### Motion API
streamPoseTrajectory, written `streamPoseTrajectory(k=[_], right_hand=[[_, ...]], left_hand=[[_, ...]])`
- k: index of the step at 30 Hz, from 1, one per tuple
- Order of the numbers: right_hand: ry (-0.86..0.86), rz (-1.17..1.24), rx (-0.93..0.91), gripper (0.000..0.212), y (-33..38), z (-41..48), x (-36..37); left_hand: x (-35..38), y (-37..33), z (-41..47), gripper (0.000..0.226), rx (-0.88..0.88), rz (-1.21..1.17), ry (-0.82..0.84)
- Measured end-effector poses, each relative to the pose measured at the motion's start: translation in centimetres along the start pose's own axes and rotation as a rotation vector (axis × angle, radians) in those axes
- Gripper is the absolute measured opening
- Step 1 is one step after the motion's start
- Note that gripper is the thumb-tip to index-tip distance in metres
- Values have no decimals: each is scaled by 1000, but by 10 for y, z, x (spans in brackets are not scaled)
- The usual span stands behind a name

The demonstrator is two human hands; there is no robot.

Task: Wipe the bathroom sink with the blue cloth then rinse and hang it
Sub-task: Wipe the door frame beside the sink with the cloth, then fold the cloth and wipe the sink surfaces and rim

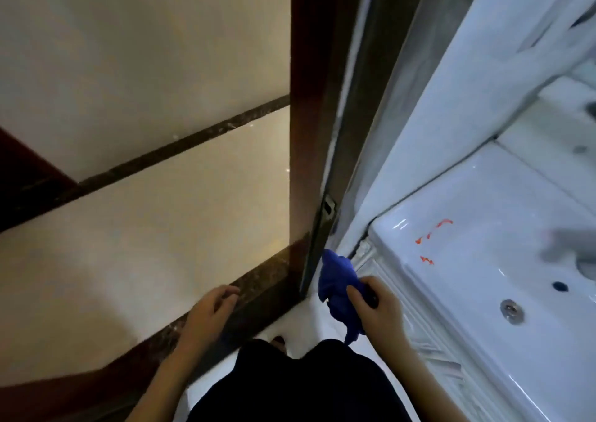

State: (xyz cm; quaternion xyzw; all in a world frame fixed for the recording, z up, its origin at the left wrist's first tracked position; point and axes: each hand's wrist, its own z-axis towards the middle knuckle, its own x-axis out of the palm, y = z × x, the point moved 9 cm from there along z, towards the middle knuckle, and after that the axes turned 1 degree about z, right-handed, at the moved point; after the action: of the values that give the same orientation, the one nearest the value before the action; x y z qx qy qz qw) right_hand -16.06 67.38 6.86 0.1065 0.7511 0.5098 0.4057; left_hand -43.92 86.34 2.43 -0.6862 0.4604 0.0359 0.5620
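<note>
While my right hand (375, 308) grips the bunched blue cloth (338, 288) beside the white sink (483, 260), my left hand (209, 313) hangs loosely curled, holding nothing.

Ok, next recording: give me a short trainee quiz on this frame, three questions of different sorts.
1. Which hand holds the crumpled blue cloth?
2. True or false: the orange-red smears lie on the glossy white sink rim, apart from the cloth.
3. The metal drain is: A) covered by the cloth, B) uncovered, C) under the left hand.

Key: 1. The right hand, its grip closed on the cloth. 2. True. 3. B.
</note>
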Motion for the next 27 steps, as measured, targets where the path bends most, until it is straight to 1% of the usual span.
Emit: streamPoseTrajectory(k=[4,7,9,10,12,15,17,20,22,25,27], right_hand=[[-245,121,193,15,-20,-21,-33],[-405,129,271,16,-31,-47,-61],[-484,104,315,7,-37,-66,-77],[-519,95,340,8,-40,-74,-84],[-590,72,378,16,-48,-91,-100],[-655,33,401,4,-58,-108,-123],[-661,20,417,5,-69,-115,-138],[-601,-10,423,4,-87,-115,-156],[-537,-38,405,4,-96,-109,-165],[-449,-4,349,4,-106,-97,-175],[-393,45,306,7,-112,-87,-182]], left_hand=[[31,-48,50,14,206,138,233],[70,-86,61,16,345,195,392],[102,-109,57,16,400,184,526],[118,-119,53,15,429,186,590],[147,-138,45,13,486,193,687],[187,-167,34,11,557,194,773],[216,-188,26,11,609,205,808],[260,-218,16,16,703,256,828],[288,-239,8,30,756,314,844],[326,-264,-2,54,855,412,853],[346,-271,-1,62,891,491,845]])
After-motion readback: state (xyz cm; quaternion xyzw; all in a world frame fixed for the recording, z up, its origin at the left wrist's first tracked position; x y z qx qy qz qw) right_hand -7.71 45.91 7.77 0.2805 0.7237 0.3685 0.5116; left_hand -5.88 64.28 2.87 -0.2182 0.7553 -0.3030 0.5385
